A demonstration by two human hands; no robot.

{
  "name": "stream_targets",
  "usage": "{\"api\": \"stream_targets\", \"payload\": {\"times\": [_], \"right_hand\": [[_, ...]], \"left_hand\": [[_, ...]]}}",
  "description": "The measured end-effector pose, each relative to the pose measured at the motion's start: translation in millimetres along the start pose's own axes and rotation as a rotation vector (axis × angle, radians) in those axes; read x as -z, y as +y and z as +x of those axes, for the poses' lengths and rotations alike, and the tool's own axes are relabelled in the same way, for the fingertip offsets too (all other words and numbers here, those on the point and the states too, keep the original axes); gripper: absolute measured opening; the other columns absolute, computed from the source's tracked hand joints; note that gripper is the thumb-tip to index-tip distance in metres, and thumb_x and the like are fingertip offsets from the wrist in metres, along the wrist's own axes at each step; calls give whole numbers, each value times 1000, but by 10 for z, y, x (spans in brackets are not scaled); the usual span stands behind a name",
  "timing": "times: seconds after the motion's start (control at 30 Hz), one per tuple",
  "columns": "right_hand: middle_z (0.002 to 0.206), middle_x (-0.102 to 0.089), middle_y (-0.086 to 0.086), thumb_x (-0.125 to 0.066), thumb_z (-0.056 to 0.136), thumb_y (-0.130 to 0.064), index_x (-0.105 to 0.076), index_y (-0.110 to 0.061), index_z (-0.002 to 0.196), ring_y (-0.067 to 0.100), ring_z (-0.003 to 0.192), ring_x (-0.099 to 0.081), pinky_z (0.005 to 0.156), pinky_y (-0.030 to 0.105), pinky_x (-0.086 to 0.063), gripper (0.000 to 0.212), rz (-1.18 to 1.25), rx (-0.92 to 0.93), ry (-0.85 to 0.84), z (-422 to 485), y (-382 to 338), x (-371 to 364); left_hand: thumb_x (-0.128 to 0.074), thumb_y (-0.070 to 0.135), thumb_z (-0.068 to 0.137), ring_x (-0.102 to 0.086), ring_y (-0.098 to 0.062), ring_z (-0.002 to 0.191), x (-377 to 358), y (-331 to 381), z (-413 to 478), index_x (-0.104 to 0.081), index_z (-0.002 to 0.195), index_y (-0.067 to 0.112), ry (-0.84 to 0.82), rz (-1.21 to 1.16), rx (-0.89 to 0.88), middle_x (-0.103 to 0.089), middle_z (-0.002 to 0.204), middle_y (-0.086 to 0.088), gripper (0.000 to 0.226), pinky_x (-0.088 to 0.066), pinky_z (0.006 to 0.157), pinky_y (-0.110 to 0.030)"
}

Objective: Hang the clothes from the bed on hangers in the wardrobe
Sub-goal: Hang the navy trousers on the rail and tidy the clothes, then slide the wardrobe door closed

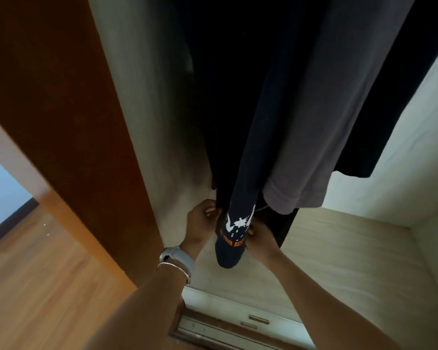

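A navy T-shirt (240, 173) with a white splash print and orange lettering hangs inside the wardrobe (352, 253), its hem low down. My left hand (200, 226) pinches the hem's left side. My right hand (259, 239) grips the hem's right side, partly hidden behind the cloth. A grey garment (321, 117) hangs just to the right, with black clothes (395, 122) beyond it and more dark cloth on the left. Hangers and the rail are out of view.
The brown wardrobe side panel (68, 122) stands at left. The pale inner walls (147, 97) close in on both sides. A drawer front with metal handles (258, 319) lies below. Wooden floor (36, 274) extends to the left.
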State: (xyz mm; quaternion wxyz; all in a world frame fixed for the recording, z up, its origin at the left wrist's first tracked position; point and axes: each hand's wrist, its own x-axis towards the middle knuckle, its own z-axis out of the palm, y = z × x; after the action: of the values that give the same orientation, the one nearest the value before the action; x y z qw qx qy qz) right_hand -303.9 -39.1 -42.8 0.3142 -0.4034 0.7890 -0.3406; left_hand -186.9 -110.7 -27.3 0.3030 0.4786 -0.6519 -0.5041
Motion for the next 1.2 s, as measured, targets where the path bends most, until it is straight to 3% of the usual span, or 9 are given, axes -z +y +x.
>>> {"api": "stream_targets", "payload": {"times": [0.1, 0.2, 0.37, 0.5, 0.63, 0.77, 0.9, 1.03, 1.2], "right_hand": [[82, -59, -10, -46, 90, -2, -61, -16, 94, -1, 70, -52, 61, 6, -37, 21, 7, -35, -19, -125, 213, 26], [112, -65, 8, -50, 90, -7, -61, -9, 118, 13, 93, -57, 69, 14, -40, 29, 53, -118, 33, -291, 340, 174], [108, -66, 9, -51, 89, -9, -64, -10, 112, 24, 99, -63, 80, 22, -45, 26, 137, -305, -31, -616, 722, 422], [84, -63, 1, -52, 89, -7, -63, -13, 105, 20, 83, -62, 80, 26, -48, 20, 209, -433, -74, -1051, 1253, 484], [72, -58, 4, -50, 89, 5, -59, -9, 82, 9, 58, -59, 58, 16, -47, 17, 367, -638, 28, -1696, 1836, 328], [71, -59, 5, -47, 91, 3, -63, -3, 84, 7, 51, -59, 43, 10, -44, 19, 429, -864, 114, -2522, 2319, 156], [71, -60, 5, -45, 92, -2, -62, 0, 102, 13, 58, -55, 41, 11, -43, 20, 453, -1050, 198, -3242, 2647, 82], [86, -60, 13, -41, 92, -4, -63, 8, 100, 20, 73, -55, 55, 20, -42, 26, 397, -1151, 199, -3728, 2844, 63], [108, -66, 24, -44, 91, -10, -65, 10, 102, 25, 85, -56, 80, 36, -49, 32, 404, -1283, 161, -3987, 3302, 218]], "left_hand": [[-58, -4, 81, -57, 16, 57, -10, -156, 69, -66, 82, 4, 55, 82, 10, -63, 79, -1, 11, -41, 65, -7], [-62, -2, 80, -62, 5, 73, -6, -267, 61, -67, 88, 1, 64, 99, 10, -66, 87, -8, 10, -40, 64, 3], [-62, 11, 85, -63, -27, 106, -23, -479, -173, -69, 98, 1, -123, 226, 105, -70, 109, -15, 18, -44, 94, -31], [-56, 12, 89, -60, -24, 108, -66, -710, -463, -68, 104, 5, -270, 365, 129, -68, 111, -8, 20, -39, 85, -23], [-49, 9, 92, -57, -27, 109, -199, -1087, -871, -66, 106, 7, -497, 449, 243, -63, 115, -13, 22, -40, 90, -28], [-47, 9, 93, -56, -22, 82, -446, -1353, -1398, -58, 71, 18, -785, 471, 381, -61, 86, -13, 27, -42, 78, -30], [-48, 10, 94, -52, -15, 71, -670, -1481, -1804, -62, 86, 5, -910, 450, 614, -58, 80, -7, 17, -40, 59, -21], [-48, 11, 95, -54, -18, 81, -789, -1543, -1938, -59, 99, 6, -933, 501, 702, -57, 96, -9, 14, -40, 58, -21], [-46, 9, 94, -48, -19, 79, -1001, -1488, -2070, -55, 77, 13, -821, 501, 705, -53, 85, -9, 20, -34, 60, -27]]}}
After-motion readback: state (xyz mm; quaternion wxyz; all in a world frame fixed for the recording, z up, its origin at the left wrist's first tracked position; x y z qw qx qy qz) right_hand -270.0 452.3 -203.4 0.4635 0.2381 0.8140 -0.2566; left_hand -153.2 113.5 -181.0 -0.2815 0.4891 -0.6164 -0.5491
